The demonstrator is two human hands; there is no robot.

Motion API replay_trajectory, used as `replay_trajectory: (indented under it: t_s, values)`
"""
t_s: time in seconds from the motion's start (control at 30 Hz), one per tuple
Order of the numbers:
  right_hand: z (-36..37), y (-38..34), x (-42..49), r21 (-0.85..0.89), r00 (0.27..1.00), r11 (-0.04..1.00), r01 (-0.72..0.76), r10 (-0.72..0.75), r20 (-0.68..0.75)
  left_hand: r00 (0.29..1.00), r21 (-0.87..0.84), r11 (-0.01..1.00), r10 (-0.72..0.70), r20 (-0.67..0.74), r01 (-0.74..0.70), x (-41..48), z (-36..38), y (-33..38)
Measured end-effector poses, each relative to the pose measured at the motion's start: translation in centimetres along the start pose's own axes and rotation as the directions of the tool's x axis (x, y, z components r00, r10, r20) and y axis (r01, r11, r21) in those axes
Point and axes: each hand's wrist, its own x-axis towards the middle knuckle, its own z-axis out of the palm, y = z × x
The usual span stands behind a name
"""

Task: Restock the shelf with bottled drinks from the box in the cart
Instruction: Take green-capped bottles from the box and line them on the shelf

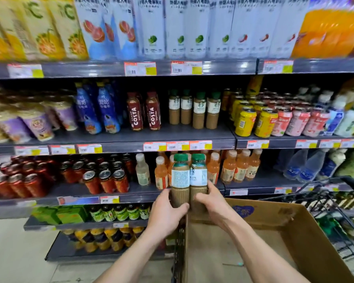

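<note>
Two green-capped coffee bottles stand side by side in the air above the box's near-left corner. My left hand (168, 209) grips the left bottle (179, 176) at its base. The right bottle (198, 176) is gripped low by my right hand (209, 201). Below them the cardboard box (274, 217) sits open in the black wire cart (339, 203); what shows of its brown inside holds nothing. A row of matching green-capped coffee bottles (194, 109) stands on the middle shelf (131, 137), above and slightly behind my hands.
Costa coffee bottles (143, 112) stand left of the matching row, yellow cans (253, 121) to its right. Orange drink bottles (233, 168) and red cans (102, 176) fill the shelf behind my hands. The cart's rim runs along the right.
</note>
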Motion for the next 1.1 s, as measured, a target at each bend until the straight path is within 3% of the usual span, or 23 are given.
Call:
replay_trajectory:
  t_s: [0.23, 0.47, 0.6, 0.8, 1.1]
  values:
    - [0.4, -4.2, 5.1, 0.001, 0.996, 0.996, 0.084, -0.084, -0.003, 0.997, -0.020, 1.000, 0.011, -0.082, -0.013, 5.1, -1.4, 2.7]
    - [-1.0, -9.7, 11.0, -0.155, 0.978, 0.969, 0.195, -0.203, -0.043, 0.985, -0.002, 0.999, 0.038, -0.170, -0.038, 12.0, -3.3, 6.6]
    - [-2.2, -12.2, 14.3, -0.324, 0.957, 0.919, 0.227, -0.272, -0.099, 0.962, 0.062, 0.998, 0.041, -0.271, -0.025, 15.5, -4.3, 7.9]
    - [-2.0, -14.0, 18.8, -0.444, 0.909, 0.850, 0.283, -0.385, -0.157, 0.935, 0.111, 0.994, 0.060, -0.351, -0.023, 20.1, -5.1, 8.5]
    - [-1.1, -12.7, 23.4, -0.574, 0.913, 0.801, 0.168, -0.347, -0.216, 0.948, 0.181, 0.983, 0.047, -0.316, 0.011, 23.7, -4.5, 7.3]
